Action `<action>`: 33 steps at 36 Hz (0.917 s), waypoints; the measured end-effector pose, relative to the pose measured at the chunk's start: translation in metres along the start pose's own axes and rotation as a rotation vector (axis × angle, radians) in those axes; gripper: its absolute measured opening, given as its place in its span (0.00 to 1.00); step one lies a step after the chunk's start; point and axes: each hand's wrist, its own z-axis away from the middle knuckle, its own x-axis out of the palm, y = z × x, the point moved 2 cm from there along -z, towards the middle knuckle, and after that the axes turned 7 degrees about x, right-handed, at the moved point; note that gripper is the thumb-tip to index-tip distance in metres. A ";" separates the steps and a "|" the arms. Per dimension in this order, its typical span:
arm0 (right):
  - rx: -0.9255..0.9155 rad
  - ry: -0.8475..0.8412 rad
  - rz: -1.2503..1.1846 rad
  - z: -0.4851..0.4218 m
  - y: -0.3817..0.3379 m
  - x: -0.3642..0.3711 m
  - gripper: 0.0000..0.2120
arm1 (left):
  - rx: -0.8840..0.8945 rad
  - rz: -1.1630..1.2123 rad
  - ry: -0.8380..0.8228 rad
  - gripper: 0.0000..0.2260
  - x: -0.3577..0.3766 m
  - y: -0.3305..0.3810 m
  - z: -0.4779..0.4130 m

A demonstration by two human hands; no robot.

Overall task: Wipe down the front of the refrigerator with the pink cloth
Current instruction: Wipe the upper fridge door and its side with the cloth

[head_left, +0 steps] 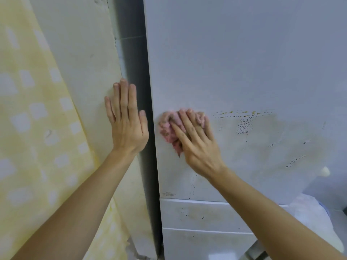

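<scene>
Pink fuzzy cloth sits bunched under your right hand, whose fingers lie nearly straight over it, pressing it to the pale grey refrigerator door near its left edge. Your left hand rests flat, fingers straight, on the cream wall beside it. You look partway through: the white lower drawer front shows spots, dark speckles dot the door right of the cloth, and the upper door looks clean.

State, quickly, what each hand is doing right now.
Left hand: open, flat against the wall.
Right hand: open, fingers pressing the bunched pink cloth onto the refrigerator door.
</scene>
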 end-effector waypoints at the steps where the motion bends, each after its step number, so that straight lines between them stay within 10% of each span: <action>1: 0.079 0.053 -0.010 -0.018 0.003 -0.008 0.37 | 0.005 0.003 0.000 0.31 0.001 0.004 0.000; 7: 0.312 0.229 -0.073 -0.062 -0.009 -0.013 0.26 | 0.022 0.054 0.019 0.30 0.001 0.017 -0.008; 19: -0.098 -0.143 0.064 0.070 0.015 0.014 0.38 | 0.113 0.131 -0.023 0.28 0.009 0.056 0.000; 33: 0.314 0.208 0.014 -0.026 0.050 -0.028 0.26 | 0.111 0.157 -0.013 0.27 0.024 0.092 -0.023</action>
